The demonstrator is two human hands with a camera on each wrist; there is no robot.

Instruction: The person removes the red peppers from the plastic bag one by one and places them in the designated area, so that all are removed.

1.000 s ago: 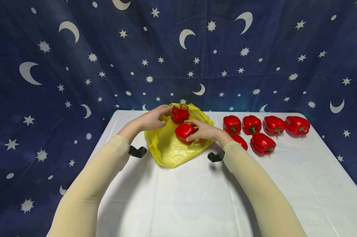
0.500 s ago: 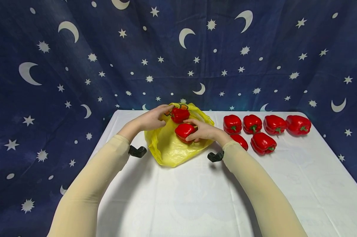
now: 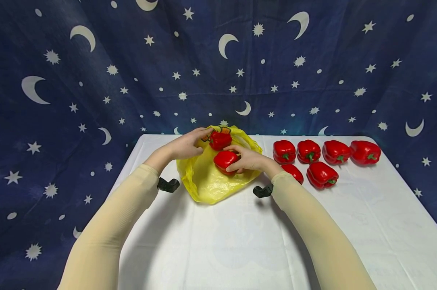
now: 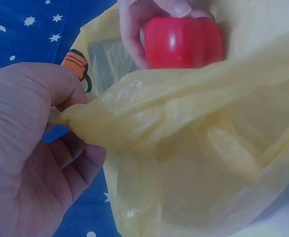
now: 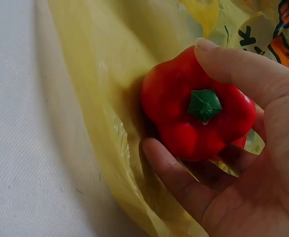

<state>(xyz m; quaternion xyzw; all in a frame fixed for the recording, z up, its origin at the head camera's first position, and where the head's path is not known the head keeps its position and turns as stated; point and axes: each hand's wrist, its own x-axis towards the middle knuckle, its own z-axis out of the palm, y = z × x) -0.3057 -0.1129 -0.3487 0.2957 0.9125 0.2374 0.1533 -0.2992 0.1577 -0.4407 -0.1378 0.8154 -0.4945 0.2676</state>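
Note:
My right hand point(image 3: 249, 160) grips a red bell pepper point(image 3: 224, 160) over the mouth of a yellow plastic bag point(image 3: 213, 189). In the right wrist view the thumb and fingers curl round the pepper point(image 5: 169, 98), its green stem facing the camera. At the bag's left rim, my left hand point(image 3: 187, 146) pinches the plastic; the left wrist view shows the bag's edge point(image 4: 134, 113) between thumb and fingers. A second red bell pepper point(image 3: 220, 141) lies in the bag, just behind the held one.
Several more red bell peppers point(image 3: 321, 175) stand in two rows at the right of the white table point(image 3: 240, 241). One of them is partly hidden behind the right forearm. A dark blue curtain point(image 3: 131, 52) with moons and stars hangs behind the table.
Almost nothing has moved. My right hand and its bell pepper have shifted very slightly to the left; the left hand stays at the bag's rim.

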